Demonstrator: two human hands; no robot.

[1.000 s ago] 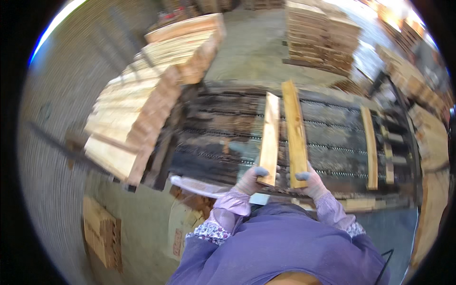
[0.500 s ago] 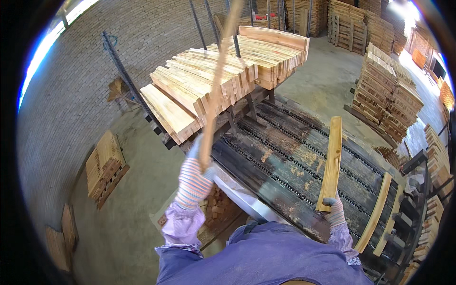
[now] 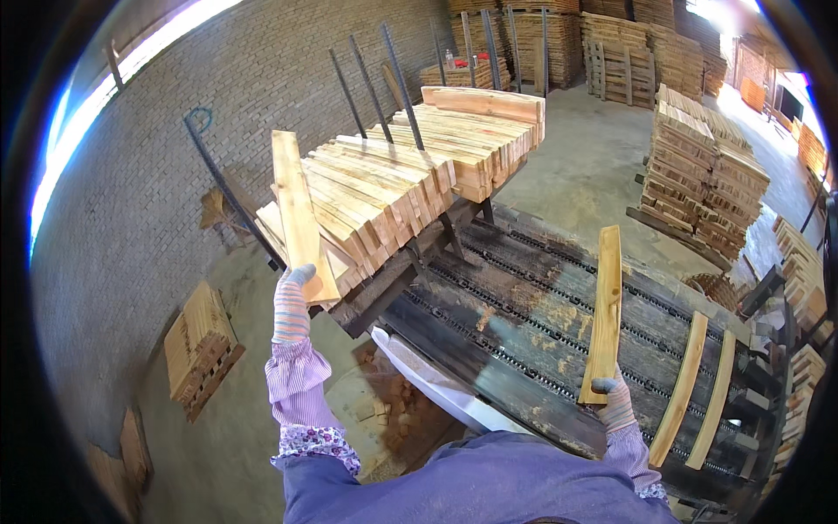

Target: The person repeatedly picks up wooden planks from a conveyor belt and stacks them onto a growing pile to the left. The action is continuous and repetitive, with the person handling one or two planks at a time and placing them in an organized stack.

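Note:
In a striped glove, my left hand (image 3: 293, 301) is closed round the near end of a pale wooden board (image 3: 301, 218). That board leans over the left end of a long row of boards (image 3: 375, 188) standing side by side on a dark metal rack. My right hand (image 3: 616, 397), gloved too, grips the near end of another wooden board (image 3: 604, 306), its thumb lying over the top face. This second board is held above the chain conveyor (image 3: 524, 297). Two more slats, a curved one (image 3: 681, 393) and a straighter one (image 3: 714, 397), lie across the conveyor to the right.
Upright metal rods (image 3: 401, 87) rise behind the board row, and one rod (image 3: 229, 188) leans at its left end. Stacked lumber (image 3: 698, 175) stands at the right. A small pile of boards (image 3: 199, 341) sits on the floor at left, and wood offcuts (image 3: 397, 410) lie below the conveyor's edge.
My left hand has swung left with its board, lowering it from a raised, upright position to the row's left end. My right hand keeps hold of its board in nearly the same place.

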